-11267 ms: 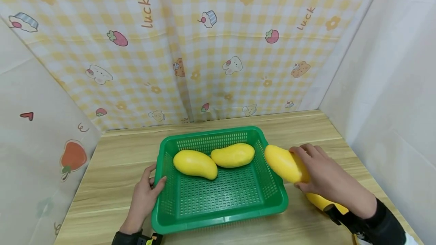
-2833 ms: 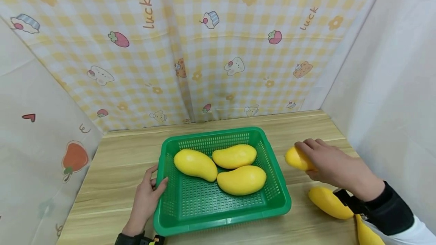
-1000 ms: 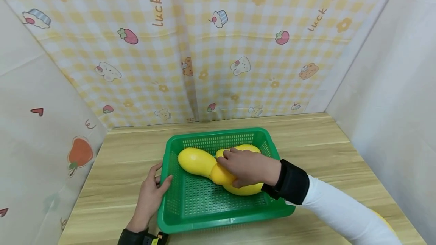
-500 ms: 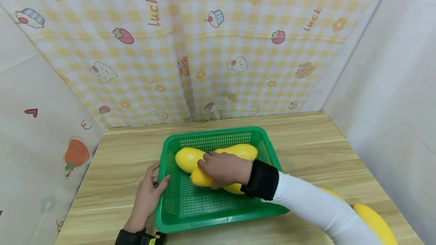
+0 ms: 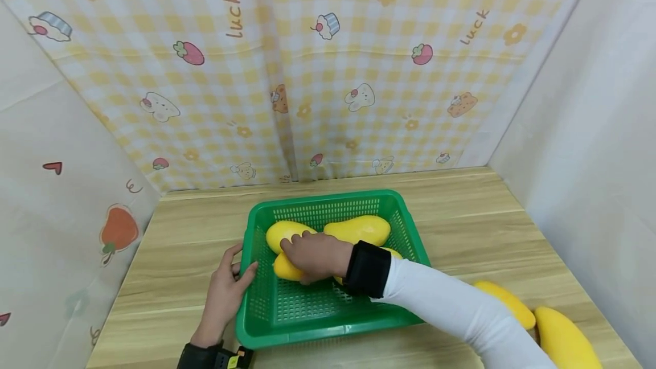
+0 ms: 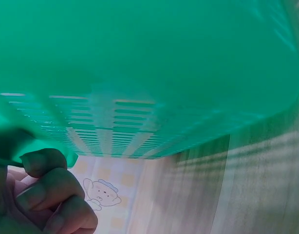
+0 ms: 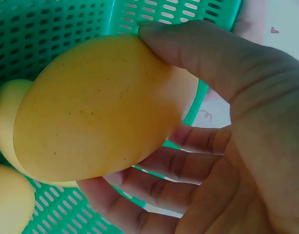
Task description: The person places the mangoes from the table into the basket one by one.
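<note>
A green perforated plastic basket (image 5: 335,332) stands on the table. My left hand (image 5: 225,289) grips its left rim, thumb over the edge and fingers (image 6: 54,192) curled outside below it. Over the inside of the basket, my right hand (image 5: 320,254) holds a yellow mango (image 5: 286,269) between thumb and fingers; the right wrist view shows the speckled skin of this mango (image 7: 101,107). Behind it lies a mango (image 5: 282,233) at the back left, with another mango (image 5: 359,229) at the back right. A further mango (image 5: 393,253) is mostly hidden by my right hand and wrist.
Two more mangoes lie on the wooden table (image 5: 179,255) right of the basket: one mango (image 5: 504,300) beside my right sleeve, the other mango (image 5: 566,337) nearer the front. A checked cloth (image 5: 328,73) hangs behind, and white sheets close both sides.
A third mango was put down in the basket earlier. My right hand then brought another mango from the right into the basket and shifted it leftward. My left hand kept its grip.
</note>
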Demonstrator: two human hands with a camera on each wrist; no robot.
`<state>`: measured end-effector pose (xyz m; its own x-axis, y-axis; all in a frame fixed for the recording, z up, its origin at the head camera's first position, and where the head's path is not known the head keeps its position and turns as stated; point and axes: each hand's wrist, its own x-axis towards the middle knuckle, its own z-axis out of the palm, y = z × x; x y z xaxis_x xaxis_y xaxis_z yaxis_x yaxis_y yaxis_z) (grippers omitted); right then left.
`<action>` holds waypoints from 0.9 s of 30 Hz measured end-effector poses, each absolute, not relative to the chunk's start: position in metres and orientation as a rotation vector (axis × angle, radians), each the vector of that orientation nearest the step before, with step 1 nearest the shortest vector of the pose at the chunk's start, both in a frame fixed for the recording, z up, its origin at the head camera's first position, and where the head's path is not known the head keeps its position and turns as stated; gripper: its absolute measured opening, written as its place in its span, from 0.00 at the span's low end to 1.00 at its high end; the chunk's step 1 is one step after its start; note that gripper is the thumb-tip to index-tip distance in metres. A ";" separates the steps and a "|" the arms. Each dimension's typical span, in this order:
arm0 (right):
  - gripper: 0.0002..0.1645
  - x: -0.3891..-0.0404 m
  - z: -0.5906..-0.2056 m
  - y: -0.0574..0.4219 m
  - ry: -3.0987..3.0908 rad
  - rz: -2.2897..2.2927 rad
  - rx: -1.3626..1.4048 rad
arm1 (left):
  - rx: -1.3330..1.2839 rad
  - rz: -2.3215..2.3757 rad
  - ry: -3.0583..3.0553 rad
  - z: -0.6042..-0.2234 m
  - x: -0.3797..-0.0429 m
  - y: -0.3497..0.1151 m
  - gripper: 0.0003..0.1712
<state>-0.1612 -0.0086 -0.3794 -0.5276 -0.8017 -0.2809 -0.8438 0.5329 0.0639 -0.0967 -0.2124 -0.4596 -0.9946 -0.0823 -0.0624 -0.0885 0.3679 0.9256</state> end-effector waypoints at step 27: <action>0.25 -0.133 -0.416 -0.041 2.783 0.644 -1.332 | -0.176 1.782 2.565 -0.460 -0.097 -0.213 0.32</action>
<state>-0.1331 -0.0407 -0.4165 -0.6428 -0.7483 -0.1639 -0.7442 0.5594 0.3650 -0.0971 -0.2128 -0.4599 -0.9936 -0.0844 -0.0751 -0.0998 0.3445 0.9335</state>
